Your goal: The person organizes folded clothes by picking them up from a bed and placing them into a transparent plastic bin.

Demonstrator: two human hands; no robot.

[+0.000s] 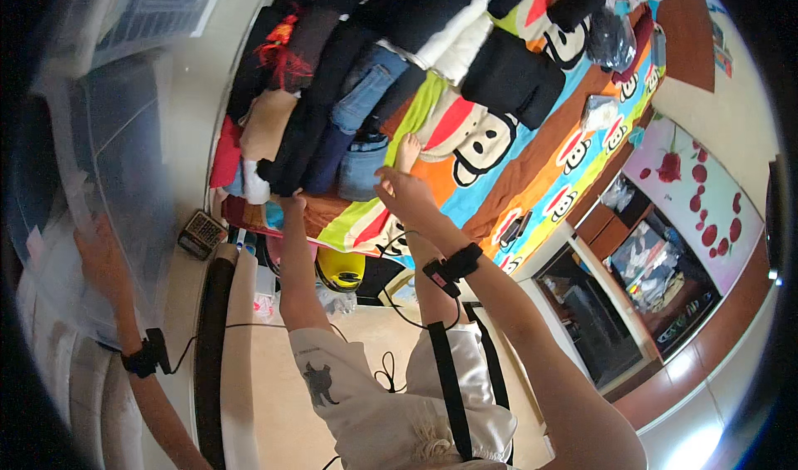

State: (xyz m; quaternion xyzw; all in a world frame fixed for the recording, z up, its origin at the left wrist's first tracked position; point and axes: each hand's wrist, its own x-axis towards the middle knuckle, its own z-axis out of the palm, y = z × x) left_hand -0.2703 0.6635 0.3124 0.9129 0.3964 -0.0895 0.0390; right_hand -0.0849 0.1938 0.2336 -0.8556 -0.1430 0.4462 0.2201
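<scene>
At the far left, my left hand (101,258) is closed at a large translucent plastic sheet (125,150), its fingers partly blurred behind the plastic. I cannot make out whether the sheet is a bag or part of a box. My right hand (406,197) hovers in the middle, fingers loosely bent and a little apart, holding nothing I can see. Beyond it lies a bed with a colourful monkey-print sheet (453,137). Folded jeans (363,167) and a rolled dark garment (303,142) lie to that hand's left, in a row of clothes. Folded black clothing (511,75) lies farther back.
My bare feet rest at the bed's edge. A yellow helmet-like object (339,269) and a small radio-like box (201,232) sit below the bed. Cords trail from both wrist bands. At right stands a cabinet (657,254) with stuffed shelves and a flower-patterned panel.
</scene>
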